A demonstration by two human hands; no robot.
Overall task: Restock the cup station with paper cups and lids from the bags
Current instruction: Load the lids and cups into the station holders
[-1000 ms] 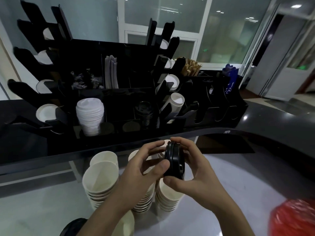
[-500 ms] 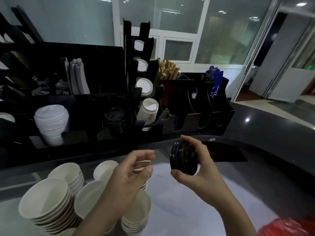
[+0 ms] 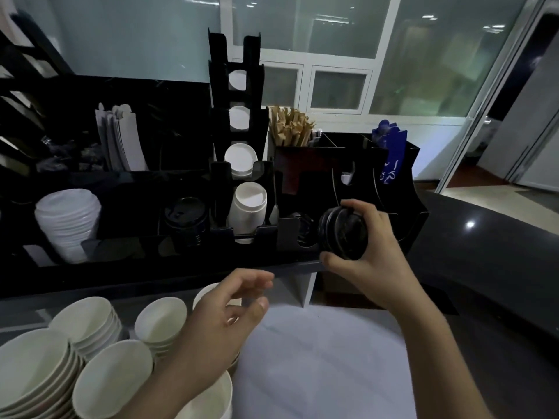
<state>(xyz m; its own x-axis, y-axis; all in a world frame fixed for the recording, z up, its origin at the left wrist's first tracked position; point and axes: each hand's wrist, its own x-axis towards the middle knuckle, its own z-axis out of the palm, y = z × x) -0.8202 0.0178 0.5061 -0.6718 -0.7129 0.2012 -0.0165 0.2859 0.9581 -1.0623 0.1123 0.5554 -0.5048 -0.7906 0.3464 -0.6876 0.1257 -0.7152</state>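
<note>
The right hand gripped a short stack of black lids at centre right, fingers curled around its rim. The left hand hung loosely curled, holding nothing. The stack should be kept square and lowered edge-first into the black rack's lid slot.

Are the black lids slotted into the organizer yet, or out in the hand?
Out. The right hand grips the stack of black lids on edge in front of the organizer, not in a slot.

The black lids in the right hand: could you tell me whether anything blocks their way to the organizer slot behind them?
Nothing visible does. The right hand holds the black lids directly before the organizer slot.
</note>
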